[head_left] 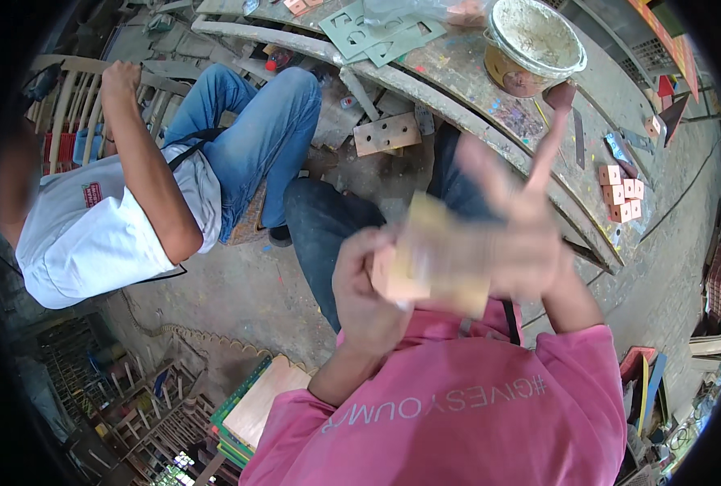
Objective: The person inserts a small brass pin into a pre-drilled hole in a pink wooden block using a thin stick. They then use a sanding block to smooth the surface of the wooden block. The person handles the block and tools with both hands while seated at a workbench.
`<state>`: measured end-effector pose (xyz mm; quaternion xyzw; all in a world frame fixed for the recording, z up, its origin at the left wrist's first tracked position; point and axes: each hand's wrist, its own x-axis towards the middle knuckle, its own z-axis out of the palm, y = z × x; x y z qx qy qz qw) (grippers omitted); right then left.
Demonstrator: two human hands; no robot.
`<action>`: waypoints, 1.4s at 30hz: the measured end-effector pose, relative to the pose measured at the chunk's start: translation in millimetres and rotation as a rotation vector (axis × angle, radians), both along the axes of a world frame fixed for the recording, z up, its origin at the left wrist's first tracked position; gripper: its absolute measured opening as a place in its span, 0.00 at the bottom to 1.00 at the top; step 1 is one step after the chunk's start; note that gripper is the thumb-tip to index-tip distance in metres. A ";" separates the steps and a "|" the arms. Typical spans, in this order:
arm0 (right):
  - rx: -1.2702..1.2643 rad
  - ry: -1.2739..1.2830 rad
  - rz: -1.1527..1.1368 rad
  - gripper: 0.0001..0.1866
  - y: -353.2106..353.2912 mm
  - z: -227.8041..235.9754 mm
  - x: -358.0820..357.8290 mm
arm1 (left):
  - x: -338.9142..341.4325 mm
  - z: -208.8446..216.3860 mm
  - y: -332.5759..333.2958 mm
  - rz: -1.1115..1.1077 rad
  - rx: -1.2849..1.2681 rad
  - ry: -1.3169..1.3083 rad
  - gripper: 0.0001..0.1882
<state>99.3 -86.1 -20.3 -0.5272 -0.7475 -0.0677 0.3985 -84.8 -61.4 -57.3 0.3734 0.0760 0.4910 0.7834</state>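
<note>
My left hand (364, 296) is closed around a small pale wooden block (397, 275) in front of my chest. Across the block lies a yellowish sheet that looks like sandpaper (428, 223). My right hand (522, 251) is over the sheet's right side, smeared by motion, with some fingers apparently pointing up toward the bench. Whether those fingers grip the sheet cannot be made out. Part of the block is hidden behind the sheet.
A paint-spattered bench (458, 73) runs ahead and to the right. On it stand a whitish-crusted bucket (510, 73), green stencil sheets (377, 32) and several small drilled blocks (617, 194). To my left sits another person (125, 235). A drilled board (386, 134) lies below the bench.
</note>
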 end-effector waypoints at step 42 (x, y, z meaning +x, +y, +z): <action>-0.019 0.299 0.167 0.01 -25.0 -11.8 -21.4 | -3.9 9.5 3.2 0.106 0.143 0.319 0.24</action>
